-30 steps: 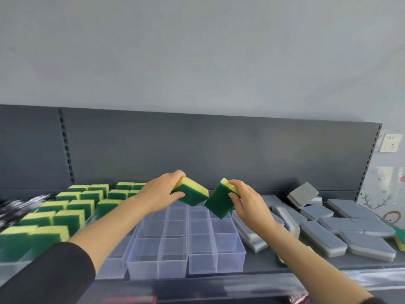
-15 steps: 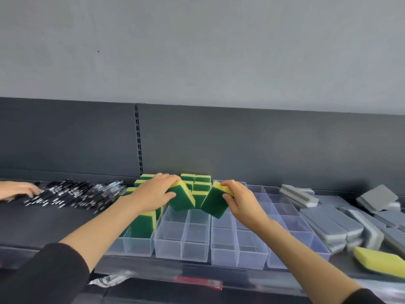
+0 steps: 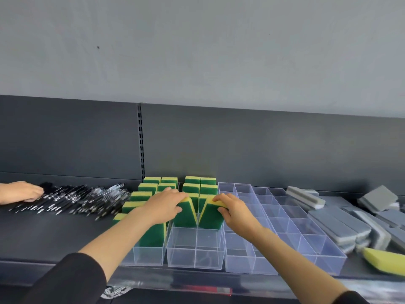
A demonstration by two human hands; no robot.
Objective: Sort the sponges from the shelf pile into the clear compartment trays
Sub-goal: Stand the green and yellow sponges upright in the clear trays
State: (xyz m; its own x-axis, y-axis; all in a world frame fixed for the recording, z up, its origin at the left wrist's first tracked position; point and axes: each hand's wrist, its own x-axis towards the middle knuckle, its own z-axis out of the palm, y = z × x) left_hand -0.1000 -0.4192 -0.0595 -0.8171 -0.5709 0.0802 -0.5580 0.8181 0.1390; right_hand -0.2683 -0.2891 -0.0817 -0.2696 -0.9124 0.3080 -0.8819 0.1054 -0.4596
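My left hand point(image 3: 163, 205) grips a green-and-yellow sponge point(image 3: 185, 216) and my right hand point(image 3: 233, 208) grips a second one point(image 3: 210, 218). Both sponges stand on edge, tilted apart like a V, in neighbouring compartments of a clear tray point(image 3: 195, 255). Behind and to the left, several more green-and-yellow sponges point(image 3: 192, 186) stand upright in tray compartments. Empty clear trays point(image 3: 285, 231) lie to the right. A pile of grey sponges point(image 3: 341, 224) and one loose yellow sponge point(image 3: 383, 261) lie at the far right of the shelf.
A heap of black pens point(image 3: 72, 199) covers the shelf at the left, with another person's hand point(image 3: 19, 191) resting on it. The dark shelf back panel point(image 3: 263, 150) rises behind everything. A clear lip runs along the shelf's front edge point(image 3: 197, 284).
Both hands moved down with their sponges, from held in the air above the trays to standing in the tray compartments. The view has shifted left, bringing the pens into sight.
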